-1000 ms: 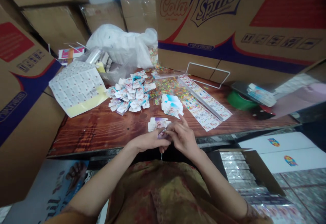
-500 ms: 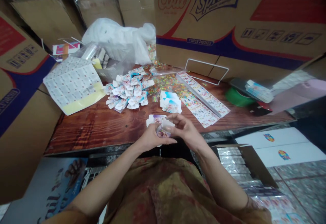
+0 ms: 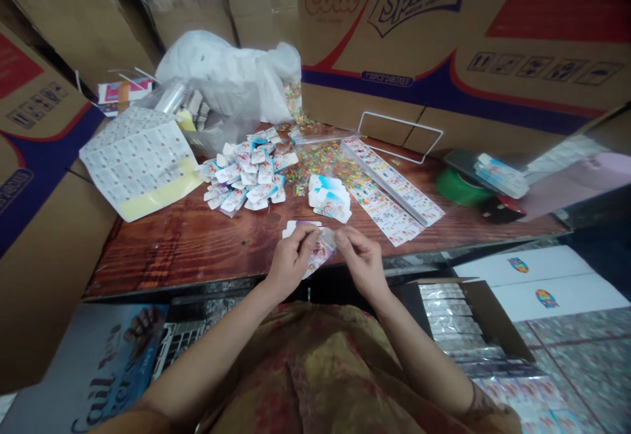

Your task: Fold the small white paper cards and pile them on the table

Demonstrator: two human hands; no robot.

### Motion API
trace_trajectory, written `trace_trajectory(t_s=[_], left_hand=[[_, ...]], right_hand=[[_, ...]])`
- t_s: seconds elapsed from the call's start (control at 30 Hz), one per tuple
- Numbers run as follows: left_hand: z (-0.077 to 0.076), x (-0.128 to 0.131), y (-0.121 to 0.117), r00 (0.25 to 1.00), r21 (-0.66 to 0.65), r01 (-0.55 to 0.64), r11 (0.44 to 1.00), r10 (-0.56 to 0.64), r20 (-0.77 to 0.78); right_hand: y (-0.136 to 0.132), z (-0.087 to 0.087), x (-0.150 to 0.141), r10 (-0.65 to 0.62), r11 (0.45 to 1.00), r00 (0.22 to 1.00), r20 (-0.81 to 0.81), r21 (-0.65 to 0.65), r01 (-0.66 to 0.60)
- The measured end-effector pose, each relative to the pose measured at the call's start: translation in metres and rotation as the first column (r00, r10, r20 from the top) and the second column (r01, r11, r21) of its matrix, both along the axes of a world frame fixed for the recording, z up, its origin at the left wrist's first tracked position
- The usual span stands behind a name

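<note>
At the table's front edge, my left hand pinches the upper left part of a small printed carton with purple and white artwork. Opposite it, my right hand is closed on the carton's pale upper right end, fingertips and thumb together. The carton is tilted, its lower corner pointing toward me. Just behind my left fingers lie more flat purple-and-white cartons, partly covered by that hand. A short stack of blue-and-white cartons rests beyond my hands. Farther left sits a heap of small folded boxes.
Loose colourful bits are scattered behind the stack. Printed sticker strips lie to the right, near a white wire frame. A sticker sheet stands left. Large cardboard boxes wall the back. An open carton sits low right.
My left hand has turned from cupping the carton from below to pinching it from above. My right fingers have closed onto its other end. The carton now shows more of its printed face.
</note>
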State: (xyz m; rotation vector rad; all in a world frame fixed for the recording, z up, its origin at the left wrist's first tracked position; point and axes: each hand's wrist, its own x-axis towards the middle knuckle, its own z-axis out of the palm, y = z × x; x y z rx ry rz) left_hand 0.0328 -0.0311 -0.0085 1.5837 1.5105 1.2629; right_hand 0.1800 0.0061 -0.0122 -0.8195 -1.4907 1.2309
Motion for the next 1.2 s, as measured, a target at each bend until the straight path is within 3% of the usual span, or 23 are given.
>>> trace_trajectory(t_s=[0.1,0.23,0.4,0.5,0.57,0.63,0.77,0.83,1.07,1.2], left_hand=[[0.003,0.002,-0.002,0.999,0.031,-0.028,0.999,0.029,-0.015],[0.002,0.007,-0.006,0.998,0.032,-0.058,0.998,0.057,0.033],[-0.005,0.011,-0.009,0.994,0.015,-0.102,0.995,0.101,0.038],[-0.009,0.012,-0.011,0.997,0.008,-0.07,0.998,0.069,0.047],[-0.011,0.013,-0.012,0.996,-0.006,-0.061,0.998,0.062,0.065],[-0.012,0.013,-0.012,0.993,-0.016,-0.075,0.997,0.076,0.09],[-0.011,0.016,-0.012,0.971,-0.063,-0.121,0.991,0.132,0.2],[-0.011,0.018,-0.012,0.964,-0.086,-0.131,0.988,0.147,0.221],[-0.013,0.02,-0.016,0.971,-0.087,-0.114,0.99,0.13,0.203],[-0.01,0.02,-0.018,0.986,-0.033,-0.106,0.994,0.11,0.126]], right_hand=[[-0.006,0.008,0.004,0.011,0.984,0.996,0.09,0.178,-0.027],[-0.01,0.01,0.006,0.014,0.97,0.993,0.121,0.24,-0.043],[-0.008,0.007,0.004,0.035,0.999,0.999,0.02,0.013,-0.035],[-0.005,0.002,0.001,-0.023,0.986,0.997,-0.07,-0.166,0.011],[-0.005,-0.002,-0.001,-0.062,0.976,0.995,-0.077,-0.213,0.044],[-0.005,-0.003,0.0,-0.079,0.984,0.996,-0.036,-0.163,0.072],[-0.007,0.0,0.004,-0.071,0.987,0.984,0.162,0.156,0.046],[-0.007,0.001,0.006,-0.075,0.976,0.974,0.215,0.214,0.028],[-0.002,-0.006,0.001,-0.084,0.986,0.996,0.031,-0.144,0.088],[0.0,-0.003,0.005,-0.048,0.989,0.999,0.017,-0.138,0.05]])
